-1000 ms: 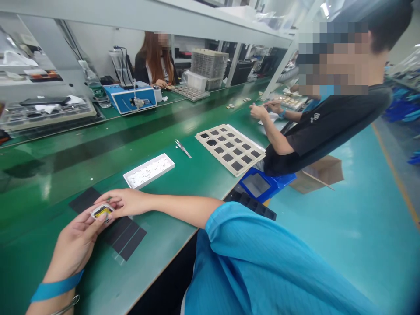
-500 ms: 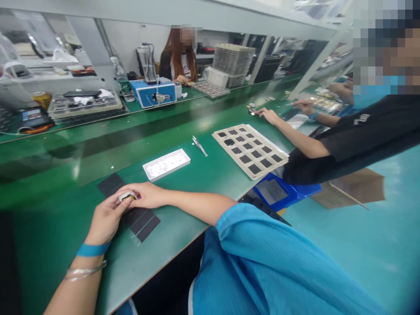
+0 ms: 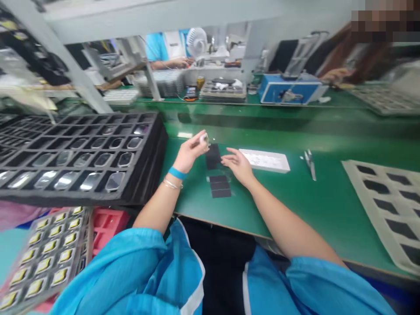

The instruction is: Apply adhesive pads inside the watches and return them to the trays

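1. The left grip [image 3: 190, 154] pinches one small metal-rimmed part [image 3: 205, 139] at its fingertips, above the bench [image 3: 262, 205]. Holding it by the rim, off its face, looks wisest.
2. At 3 o'clock the right grip [image 3: 238, 166] is loose, with fingers spread and nothing in it.
3. Between them lie four dark pads [image 3: 213, 156]: one wide, and three narrow at 6 o'clock.
4. Farther toward 3 o'clock are one white tray [image 3: 284, 166] and one pair of tweezers [image 3: 310, 162].
5. At 9 o'clock is one black compartment tray [image 3: 151, 175].
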`<state>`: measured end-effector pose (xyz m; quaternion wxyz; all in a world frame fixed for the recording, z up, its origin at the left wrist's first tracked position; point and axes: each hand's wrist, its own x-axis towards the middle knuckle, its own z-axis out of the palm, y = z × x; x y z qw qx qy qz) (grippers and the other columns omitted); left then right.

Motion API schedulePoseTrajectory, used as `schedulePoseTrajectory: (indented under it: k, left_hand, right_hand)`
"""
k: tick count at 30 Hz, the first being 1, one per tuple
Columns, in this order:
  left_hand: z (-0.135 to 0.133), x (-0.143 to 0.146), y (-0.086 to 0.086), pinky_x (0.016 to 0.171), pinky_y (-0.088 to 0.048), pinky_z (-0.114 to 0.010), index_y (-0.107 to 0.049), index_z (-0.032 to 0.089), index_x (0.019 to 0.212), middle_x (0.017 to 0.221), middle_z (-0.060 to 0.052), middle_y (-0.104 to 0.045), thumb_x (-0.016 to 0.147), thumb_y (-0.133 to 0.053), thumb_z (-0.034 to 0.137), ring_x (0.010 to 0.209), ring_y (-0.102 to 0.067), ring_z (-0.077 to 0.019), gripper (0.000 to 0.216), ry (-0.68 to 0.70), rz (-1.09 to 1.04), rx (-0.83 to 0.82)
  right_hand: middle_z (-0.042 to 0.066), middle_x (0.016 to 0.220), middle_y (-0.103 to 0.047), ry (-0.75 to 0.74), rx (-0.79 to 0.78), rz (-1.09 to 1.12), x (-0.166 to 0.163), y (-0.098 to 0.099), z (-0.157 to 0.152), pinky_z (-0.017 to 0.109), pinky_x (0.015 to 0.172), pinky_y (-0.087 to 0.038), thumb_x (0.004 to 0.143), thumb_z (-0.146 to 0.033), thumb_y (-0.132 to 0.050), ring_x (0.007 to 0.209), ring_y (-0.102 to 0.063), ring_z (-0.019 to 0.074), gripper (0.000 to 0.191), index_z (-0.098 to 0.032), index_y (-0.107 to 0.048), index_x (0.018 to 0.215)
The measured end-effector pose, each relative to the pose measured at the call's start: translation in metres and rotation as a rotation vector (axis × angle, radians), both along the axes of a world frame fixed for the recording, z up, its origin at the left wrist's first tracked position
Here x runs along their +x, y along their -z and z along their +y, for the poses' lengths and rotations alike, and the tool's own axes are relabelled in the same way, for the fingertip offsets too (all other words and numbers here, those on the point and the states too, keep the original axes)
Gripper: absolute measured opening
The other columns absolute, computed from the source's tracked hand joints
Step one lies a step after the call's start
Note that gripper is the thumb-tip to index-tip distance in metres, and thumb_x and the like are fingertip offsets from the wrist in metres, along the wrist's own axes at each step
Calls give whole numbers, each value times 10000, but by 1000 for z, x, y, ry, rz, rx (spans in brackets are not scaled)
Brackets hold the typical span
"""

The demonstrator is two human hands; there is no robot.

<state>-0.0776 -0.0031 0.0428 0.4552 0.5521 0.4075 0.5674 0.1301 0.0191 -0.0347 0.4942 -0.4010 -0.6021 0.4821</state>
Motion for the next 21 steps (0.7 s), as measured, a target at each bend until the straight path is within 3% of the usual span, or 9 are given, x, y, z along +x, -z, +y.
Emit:
schedulePoseTrajectory:
  k: [5,9,12,14,17,20,21]
  left_hand:
    - [-54,1,-26,949,-488,-374,-584,191,1321,1093,-87,-644,792,-752,199,1057,-580,-219,555,-455,719,517]
    - [-106,-11,-49,912,-495,-359,-544,186,1339,1061,-74,-641,856,-699,232,994,-589,-197,510,-504,932,707]
    - [-134,-39,-76,909,-503,-344,-563,177,1315,1071,-74,-652,859,-701,258,999,-601,-189,483,-505,1036,769]
    - [-133,-71,-100,943,-494,-368,-584,166,1295,1088,-76,-670,814,-745,225,1026,-611,-202,511,-572,1124,701]
    - [-99,-133,-132,950,-484,-400,-611,98,1256,1026,-72,-698,721,-807,247,1016,-643,-228,588,-728,1196,405]
    - [-48,-190,-144,932,-467,-378,-623,-32,1142,1024,-69,-702,815,-613,428,1035,-656,-229,564,-739,1160,49]
    - [-35,-203,-142,922,-473,-373,-655,-33,1019,1004,-81,-715,807,-623,415,1028,-662,-235,496,-751,1134,-71]
  right_hand:
    - [68,851,-723,-12,46,-186,0,-4,-7,427,821,-569,734,-565,-675,760,-713,217,629,-173,-542,1208]
    - [86,869,-729,2,59,-277,2,-3,-8,439,806,-571,738,-602,-663,772,-719,240,634,-187,-554,1204]
    - [95,874,-728,-3,50,-327,3,1,-5,454,812,-572,742,-637,-647,798,-723,260,635,-203,-569,1199]
    - [95,866,-727,-26,45,-348,4,3,-4,458,813,-574,742,-659,-636,807,-724,269,635,-212,-577,1191]
    - [91,859,-725,-36,57,-365,3,5,-7,467,829,-573,750,-674,-622,820,-723,272,633,-218,-584,1186]
    - [88,847,-725,-15,82,-345,0,1,-9,475,841,-571,763,-666,-614,803,-723,265,616,-208,-593,1174]
    - [86,839,-724,-3,97,-334,-1,-2,-10,473,841,-571,769,-653,-616,794,-722,261,598,-204,-598,1165]
